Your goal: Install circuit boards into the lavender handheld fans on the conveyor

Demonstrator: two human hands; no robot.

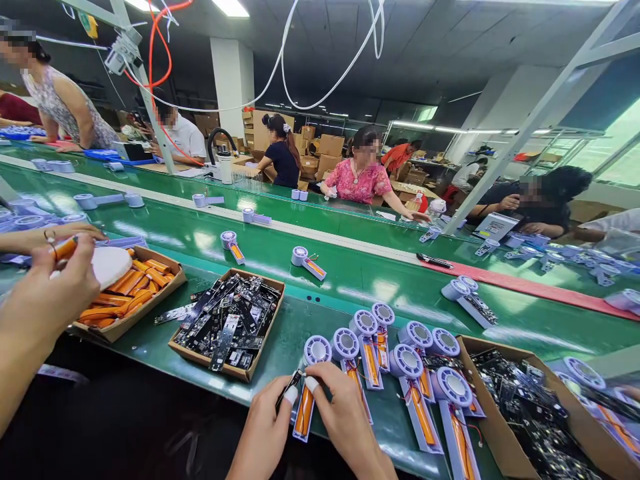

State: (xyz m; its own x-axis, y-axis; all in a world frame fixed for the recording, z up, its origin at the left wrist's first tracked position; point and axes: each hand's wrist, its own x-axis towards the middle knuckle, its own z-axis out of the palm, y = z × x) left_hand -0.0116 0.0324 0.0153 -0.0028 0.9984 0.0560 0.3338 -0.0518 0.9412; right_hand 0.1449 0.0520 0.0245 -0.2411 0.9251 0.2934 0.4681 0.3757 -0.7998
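My left hand (270, 417) pinches a narrow black circuit board (290, 387) at the table's near edge. Close beside it, my right hand (345, 413) has thumb and forefinger together at the board's upper end; what they grip is too small to make out. White covers sit on fingertips of both hands. Between and below the hands lies a lilac handheld fan housing (317, 351), its round head away from me and an orange battery (303, 412) in its handle. Several similar housings (406, 361) with batteries and thin wires lie right of my right hand.
A cardboard tray of circuit boards (277, 313) stands left of centre, another box of boards (483, 400) at right. A co-worker's hand (65, 280) holds an orange battery above a battery box (175, 280). Fan parts lie on the green conveyor belt (350, 257); people sit beyond.
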